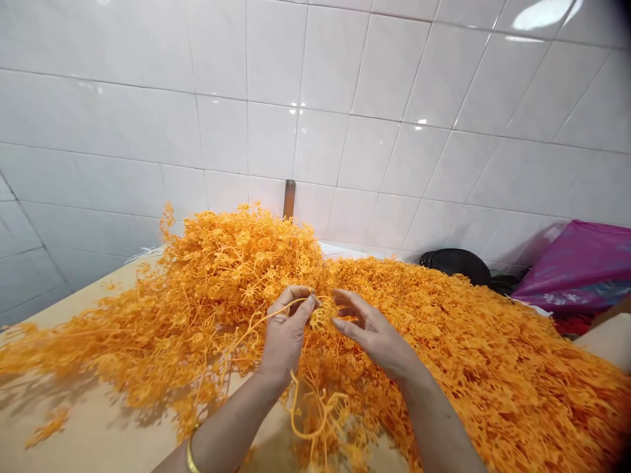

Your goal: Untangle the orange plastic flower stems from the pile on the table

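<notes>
My left hand pinches a thin orange plastic stem between thumb and fingertips, over the middle of the table. A small star-shaped orange piece shows just right of those fingertips. Beside it my right hand has its thumb and fingers apart, and nothing is clearly held in it. Below the hands, curled orange stems hang or lie near the table's front. A tall heap of orange artificial sprigs rises behind my left hand. A wider, denser pile of orange pieces spreads to the right.
The light wooden table shows at the front left, with one loose orange sprig on it. A white tiled wall stands behind. At the back right lie a black pouch and a purple bag. A brown upright strip leans against the wall.
</notes>
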Motion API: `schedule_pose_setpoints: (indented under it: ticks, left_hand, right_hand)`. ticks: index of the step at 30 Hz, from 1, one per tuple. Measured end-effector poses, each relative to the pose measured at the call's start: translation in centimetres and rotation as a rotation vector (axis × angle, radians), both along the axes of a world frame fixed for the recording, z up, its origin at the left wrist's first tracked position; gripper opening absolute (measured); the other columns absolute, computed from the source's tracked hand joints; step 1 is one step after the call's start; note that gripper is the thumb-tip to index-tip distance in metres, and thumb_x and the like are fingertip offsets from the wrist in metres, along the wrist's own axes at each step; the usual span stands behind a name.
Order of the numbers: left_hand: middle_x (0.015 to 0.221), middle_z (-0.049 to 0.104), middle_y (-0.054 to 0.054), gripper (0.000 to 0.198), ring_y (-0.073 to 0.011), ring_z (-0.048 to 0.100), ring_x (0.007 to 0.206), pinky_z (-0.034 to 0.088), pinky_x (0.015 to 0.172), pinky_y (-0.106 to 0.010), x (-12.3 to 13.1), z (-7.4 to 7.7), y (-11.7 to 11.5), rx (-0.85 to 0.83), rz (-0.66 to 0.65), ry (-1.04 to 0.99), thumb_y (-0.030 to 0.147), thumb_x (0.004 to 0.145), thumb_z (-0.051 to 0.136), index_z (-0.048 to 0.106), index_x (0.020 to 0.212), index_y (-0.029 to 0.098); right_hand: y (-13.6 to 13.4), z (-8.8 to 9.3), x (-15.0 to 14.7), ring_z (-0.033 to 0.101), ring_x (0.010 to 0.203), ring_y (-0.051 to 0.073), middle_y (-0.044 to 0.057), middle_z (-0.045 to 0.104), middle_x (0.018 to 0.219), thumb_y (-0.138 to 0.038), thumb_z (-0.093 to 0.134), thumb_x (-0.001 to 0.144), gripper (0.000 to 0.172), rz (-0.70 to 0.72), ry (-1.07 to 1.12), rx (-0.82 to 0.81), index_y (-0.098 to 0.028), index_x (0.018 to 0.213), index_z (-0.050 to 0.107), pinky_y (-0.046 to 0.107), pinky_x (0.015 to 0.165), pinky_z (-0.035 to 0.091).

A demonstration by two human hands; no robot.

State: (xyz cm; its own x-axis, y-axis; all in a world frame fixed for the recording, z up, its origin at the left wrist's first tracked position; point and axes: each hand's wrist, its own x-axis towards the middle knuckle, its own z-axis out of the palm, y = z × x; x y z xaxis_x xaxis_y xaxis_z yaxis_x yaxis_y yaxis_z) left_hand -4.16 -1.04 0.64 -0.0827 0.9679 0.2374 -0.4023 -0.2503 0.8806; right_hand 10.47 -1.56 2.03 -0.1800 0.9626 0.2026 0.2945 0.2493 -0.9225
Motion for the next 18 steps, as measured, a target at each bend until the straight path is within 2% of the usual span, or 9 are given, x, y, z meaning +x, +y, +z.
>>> schedule_pose_setpoints:
  ticks: [2, 5, 7, 9, 11, 14, 16, 18]
  left_hand:
    - [0.073, 0.057, 0.001, 0.015, -0.0101, 0.051, 0.073, 0.037, 0.07, -0.02, 0.2, -0.1, -0.2, -0.007, -0.014, 0.05, 0.032, 0.071, 0.057, 0.056, 0.079, 0.019]
    - [0.077, 0.056, -0.001, 0.019, -0.0117, 0.05, 0.076, 0.037, 0.07, -0.02, 0.4, -0.5, -0.3, -0.089, -0.059, 0.153, 0.036, 0.07, 0.057, 0.057, 0.077, 0.018]
    - [0.077, 0.056, -0.003, 0.022, -0.0134, 0.05, 0.077, 0.038, 0.07, -0.021, 0.5, -0.7, -0.2, -0.146, -0.128, 0.17, 0.039, 0.069, 0.057, 0.058, 0.073, 0.017]
    - [0.076, 0.056, -0.004, 0.023, -0.0142, 0.051, 0.076, 0.04, 0.07, -0.023, 0.6, -0.8, -0.1, -0.169, -0.19, 0.119, 0.04, 0.07, 0.055, 0.058, 0.07, 0.016]
    - [0.08, 0.056, -0.004, 0.023, -0.0139, 0.051, 0.076, 0.042, 0.068, -0.023, 0.7, -0.7, -0.1, -0.174, -0.206, 0.038, 0.039, 0.07, 0.055, 0.058, 0.072, 0.016]
    - [0.083, 0.055, -0.004, 0.022, -0.0131, 0.051, 0.076, 0.043, 0.068, -0.023, 0.6, -0.4, 0.0, -0.155, -0.175, -0.052, 0.038, 0.069, 0.056, 0.057, 0.072, 0.016]
    - [0.081, 0.055, -0.003, 0.022, -0.0129, 0.051, 0.076, 0.042, 0.07, -0.024, 0.5, -0.1, 0.1, -0.138, -0.138, -0.067, 0.038, 0.07, 0.056, 0.057, 0.072, 0.016]
    - [0.08, 0.055, -0.004, 0.024, -0.0142, 0.052, 0.078, 0.041, 0.071, -0.024, 0.4, -0.1, 0.2, -0.161, -0.115, -0.008, 0.04, 0.07, 0.055, 0.057, 0.074, 0.017]
  right_hand:
    - [0.4, -0.5, 0.1, 0.052, 0.09, 0.018, 0.004, 0.058, 0.096, -0.027, 0.056, 0.071, 0.03, 0.043, -0.001, -0.007, -0.023, 0.1, 0.058, 0.032, 0.077, 0.04]
    - [1.1, -0.6, 1.2, 0.053, 0.07, 0.015, 0.001, 0.057, 0.069, -0.024, 0.049, 0.073, 0.014, -0.063, 0.003, 0.047, -0.019, 0.081, 0.061, 0.031, 0.071, 0.039]
    - [1.2, -0.3, 2.0, 0.052, 0.066, 0.015, 0.0, 0.055, 0.065, -0.024, 0.049, 0.073, 0.014, -0.175, 0.016, 0.088, -0.019, 0.078, 0.061, 0.031, 0.069, 0.039]
    - [1.1, 0.1, 2.4, 0.053, 0.073, 0.016, 0.001, 0.058, 0.073, -0.028, 0.052, 0.072, 0.016, -0.215, 0.068, 0.086, -0.02, 0.083, 0.061, 0.03, 0.071, 0.039]
    - [0.8, 0.3, 2.2, 0.053, 0.086, 0.017, 0.003, 0.059, 0.087, -0.034, 0.053, 0.073, 0.024, -0.155, 0.139, 0.036, -0.022, 0.092, 0.06, 0.029, 0.076, 0.038]
    - [0.2, 0.3, 1.4, 0.05, 0.096, 0.017, 0.004, 0.057, 0.097, -0.038, 0.055, 0.072, 0.034, 0.056, 0.162, -0.076, -0.025, 0.104, 0.055, 0.029, 0.079, 0.038]
    - [0.1, 0.1, 0.9, 0.052, 0.088, 0.017, 0.003, 0.059, 0.091, -0.036, 0.057, 0.071, 0.03, 0.19, 0.105, -0.123, -0.023, 0.099, 0.057, 0.028, 0.074, 0.039]
    - [0.3, -0.1, 1.0, 0.052, 0.074, 0.015, 0.001, 0.059, 0.077, -0.035, 0.054, 0.073, 0.02, 0.195, 0.009, -0.107, -0.02, 0.085, 0.06, 0.027, 0.068, 0.039]
